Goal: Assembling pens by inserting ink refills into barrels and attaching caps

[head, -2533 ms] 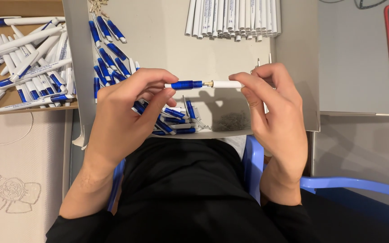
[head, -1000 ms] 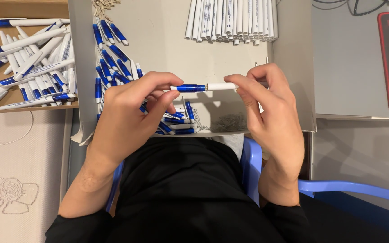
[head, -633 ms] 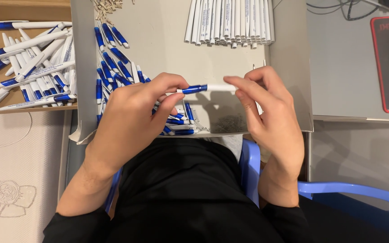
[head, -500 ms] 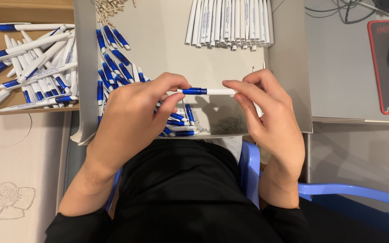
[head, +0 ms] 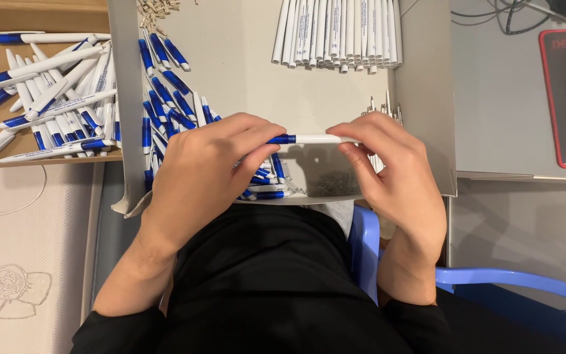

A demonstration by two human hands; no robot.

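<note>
Pinching slim blue-and-white plastic pen [head: 309, 139]

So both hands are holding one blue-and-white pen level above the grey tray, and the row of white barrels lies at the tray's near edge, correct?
Not quite. The left hand and right hand do hold one pen level above the tray, but the head view shows the row of white barrels at its far edge.
</note>
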